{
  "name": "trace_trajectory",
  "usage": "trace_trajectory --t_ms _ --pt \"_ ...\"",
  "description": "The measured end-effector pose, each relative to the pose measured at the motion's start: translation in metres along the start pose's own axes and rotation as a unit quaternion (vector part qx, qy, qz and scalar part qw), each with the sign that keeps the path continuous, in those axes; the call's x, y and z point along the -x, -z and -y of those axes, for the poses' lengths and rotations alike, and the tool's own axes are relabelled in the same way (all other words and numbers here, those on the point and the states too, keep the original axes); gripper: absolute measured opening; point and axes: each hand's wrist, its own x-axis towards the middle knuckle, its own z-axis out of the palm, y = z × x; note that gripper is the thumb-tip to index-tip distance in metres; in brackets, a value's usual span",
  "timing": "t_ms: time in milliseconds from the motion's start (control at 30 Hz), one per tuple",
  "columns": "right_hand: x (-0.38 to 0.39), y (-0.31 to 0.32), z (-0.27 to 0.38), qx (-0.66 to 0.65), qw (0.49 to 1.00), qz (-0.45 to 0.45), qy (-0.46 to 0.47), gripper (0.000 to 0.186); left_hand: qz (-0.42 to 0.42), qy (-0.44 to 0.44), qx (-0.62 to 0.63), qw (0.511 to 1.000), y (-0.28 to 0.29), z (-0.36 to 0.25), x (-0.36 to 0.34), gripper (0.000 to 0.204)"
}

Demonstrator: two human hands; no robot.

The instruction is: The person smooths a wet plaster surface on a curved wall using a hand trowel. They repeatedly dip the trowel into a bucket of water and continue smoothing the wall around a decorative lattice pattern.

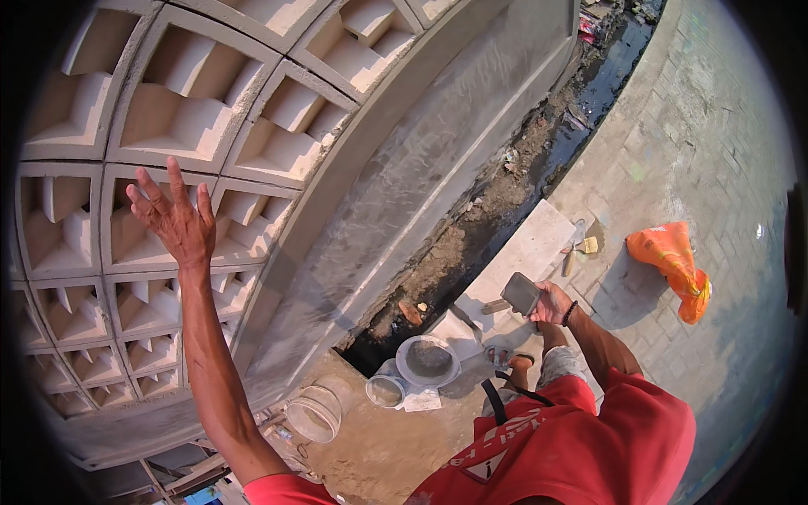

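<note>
My left hand [175,220] is raised with its fingers spread, in front of a wall of pale hollow ventilation blocks [99,225]. Whether its palm touches the blocks cannot be told. Low on the right, my right hand [553,303] is closed round a small grey box-shaped container [520,293]; its inside is hidden. Just beside the container a short wooden piece [497,307] shows, and I cannot tell if it is joined to it. A pale slab [532,245] lies beneath and beyond that hand.
Below the blocks runs a plastered wall [404,160], then a ditch of dark water [619,63]. Near my feet stand a basin of grey mix [429,362], a smaller bucket [385,390] and a pale bucket [314,413]. A trowel [577,236], a brush [587,245] and an orange sack [671,265] lie to the right.
</note>
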Motion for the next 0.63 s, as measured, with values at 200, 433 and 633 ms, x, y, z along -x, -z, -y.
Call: trace_trajectory --t_ms 200,433,633 --pt "-0.022 -0.036 0.047 -0.050 0.995 0.066 0.063 0.056 0.035 -0.081 0.016 0.996 -0.025 -0.013 -0.034 0.055" --pt "-0.052 -0.100 0.112 -0.100 0.975 0.141 0.143 0.051 0.046 -0.086 -0.029 0.995 -0.044 -0.030 -0.060 0.053" --pt "-0.094 -0.162 0.190 -0.116 0.941 0.174 0.267 0.052 0.039 -0.090 -0.050 0.994 -0.053 -0.026 -0.058 0.056"
